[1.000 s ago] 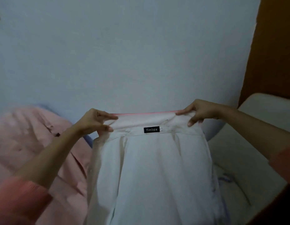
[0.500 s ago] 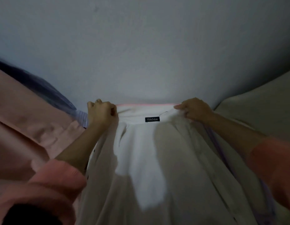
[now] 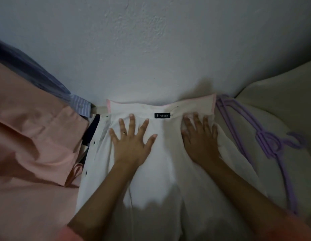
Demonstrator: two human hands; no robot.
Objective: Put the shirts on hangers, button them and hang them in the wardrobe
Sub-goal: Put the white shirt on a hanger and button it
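Both our hands lie flat with fingers spread on the white cotton shirt (image 3: 151,180), left hand (image 3: 132,141) and right hand (image 3: 200,138) just below its collar. It runs lengthwise toward us; the purple plastic hangers (image 3: 266,145) lie nearest our right hand.

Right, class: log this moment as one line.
stage: smoothing | left hand: flat on white shirt | right hand: flat on shirt | purple hangers: right, untouched | buttons: undone
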